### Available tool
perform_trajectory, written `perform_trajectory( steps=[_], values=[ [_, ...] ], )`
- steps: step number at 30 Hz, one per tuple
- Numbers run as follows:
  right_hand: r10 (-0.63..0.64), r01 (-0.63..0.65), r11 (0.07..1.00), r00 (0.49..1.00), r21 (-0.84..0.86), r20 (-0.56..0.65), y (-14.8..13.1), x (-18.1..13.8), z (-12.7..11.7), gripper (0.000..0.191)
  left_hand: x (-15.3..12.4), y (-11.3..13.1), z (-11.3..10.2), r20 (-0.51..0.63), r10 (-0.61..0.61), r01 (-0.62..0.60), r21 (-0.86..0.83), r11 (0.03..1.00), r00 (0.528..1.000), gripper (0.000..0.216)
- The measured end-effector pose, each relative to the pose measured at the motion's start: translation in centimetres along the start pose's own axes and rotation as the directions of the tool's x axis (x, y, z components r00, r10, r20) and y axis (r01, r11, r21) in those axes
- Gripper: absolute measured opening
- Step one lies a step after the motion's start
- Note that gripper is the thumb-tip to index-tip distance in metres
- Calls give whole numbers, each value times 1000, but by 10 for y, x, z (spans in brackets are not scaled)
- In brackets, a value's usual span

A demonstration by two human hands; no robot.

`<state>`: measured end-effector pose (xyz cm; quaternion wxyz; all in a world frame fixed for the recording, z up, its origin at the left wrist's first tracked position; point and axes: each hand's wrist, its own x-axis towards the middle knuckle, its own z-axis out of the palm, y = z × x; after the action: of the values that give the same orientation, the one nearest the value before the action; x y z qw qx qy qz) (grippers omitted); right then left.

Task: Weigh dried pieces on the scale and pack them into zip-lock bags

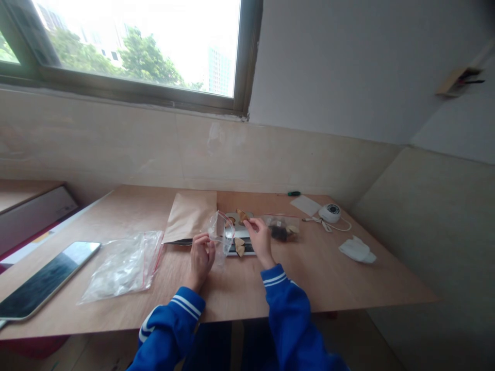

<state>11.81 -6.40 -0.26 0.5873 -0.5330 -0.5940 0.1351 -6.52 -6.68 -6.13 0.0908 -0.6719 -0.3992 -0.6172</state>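
Observation:
My left hand (201, 256) holds a small clear zip bag (220, 233) upright above the wooden table (247, 288). My right hand (260, 238) reaches over a small scale (238, 232) and pinches a pale tan piece near the scale's platform. More tan pieces (240, 246) lie on the scale's front and one (242, 214) lies at its back. To the right of that hand lies another clear bag (282, 226) with dark and tan contents. Both sleeves are blue with white stripes.
A brown paper envelope (190, 222) lies left of the scale. A pile of clear zip bags (126, 264) and a tablet (44, 278) lie at the left. A white round device with cable (329, 212), white paper (305, 204), a crumpled tissue (356, 250) and a green pen (294, 194) are at the right.

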Motion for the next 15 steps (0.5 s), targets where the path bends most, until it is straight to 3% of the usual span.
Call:
perform_trajectory(
  steps=[4,7,12,15],
  values=[
    [-106,109,994,988,-18,109,-26,-1,-3,23,0,-1,0,12,-6,6,4,1000,1000,6],
    [-198,209,978,947,-17,253,-39,-1,-7,20,0,-1,1,-2,3,-3,-9,1000,1000,8],
    [-135,164,983,948,-81,287,-29,-10,-14,20,0,-1,1,-13,-6,5,-26,1000,1000,9],
    [-94,193,956,914,-221,394,-13,-30,-16,21,0,-1,1,-15,-6,5,-28,1000,1000,7]
  ],
)
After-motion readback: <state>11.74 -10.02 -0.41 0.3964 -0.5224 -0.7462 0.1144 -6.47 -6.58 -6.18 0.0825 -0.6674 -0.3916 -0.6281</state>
